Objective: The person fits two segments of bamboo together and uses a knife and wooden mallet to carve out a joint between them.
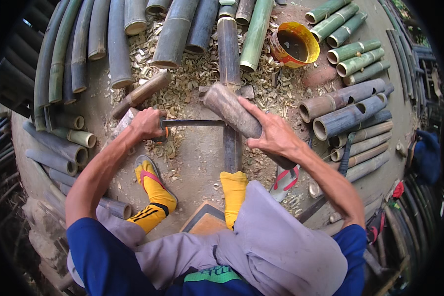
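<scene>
My left hand is closed on the black-and-orange handle of a long narrow-bladed tool; I cannot tell whether it is a saw or a knife. Its dark blade runs sideways to a dark bamboo pole, where the club hides the tip. In my right hand is a thick wooden club, tilted above the pole, with fingers wrapped round it. My foot in a yellow sock rests at the pole's near end. A small wood block lies against the pole farther off.
Pale chips cover the ground ahead. A yellow-and-red bucket with dark liquid stands far right. Bamboo lengths are stacked to the right, more bamboo tubes lie far left. A brown bamboo piece lies beyond my left hand.
</scene>
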{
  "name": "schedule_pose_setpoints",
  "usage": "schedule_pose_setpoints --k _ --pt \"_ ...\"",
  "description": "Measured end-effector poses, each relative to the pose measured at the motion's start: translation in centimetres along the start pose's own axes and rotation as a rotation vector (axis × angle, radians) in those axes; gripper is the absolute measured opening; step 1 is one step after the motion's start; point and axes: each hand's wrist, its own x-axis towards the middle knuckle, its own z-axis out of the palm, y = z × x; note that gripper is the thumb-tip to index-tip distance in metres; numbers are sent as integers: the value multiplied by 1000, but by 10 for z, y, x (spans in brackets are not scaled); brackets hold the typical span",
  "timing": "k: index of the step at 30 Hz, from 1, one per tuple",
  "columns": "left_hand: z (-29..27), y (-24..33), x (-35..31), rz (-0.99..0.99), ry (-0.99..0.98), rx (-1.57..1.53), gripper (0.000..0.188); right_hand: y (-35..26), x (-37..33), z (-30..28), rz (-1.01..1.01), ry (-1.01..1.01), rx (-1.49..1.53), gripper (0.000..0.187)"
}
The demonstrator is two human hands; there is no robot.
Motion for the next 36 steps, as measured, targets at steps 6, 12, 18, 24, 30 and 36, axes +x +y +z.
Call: schedule_pose_setpoints --k 6,12,18,24,30,36 --pt "8 -3 -2 -22 17 -81 29 -36 4 -24 -577 694 259 99" --pt "14 -18 9 89 -29 -191 29 30 1 47 41 117 17 100" --pt "9 -18 12 -11 -128 -257 29 54 -38 51 -108 628 276 102" --pt "26 -3 -12 -24 218 -4 32 78 -59 66 21 729 471 101" --pt "39 10 -39 131 438 41 12 91 -71 88 73 746 422 101" --pt "69 47 -70 431 433 134 24 84 -69 92 120 720 547 100"
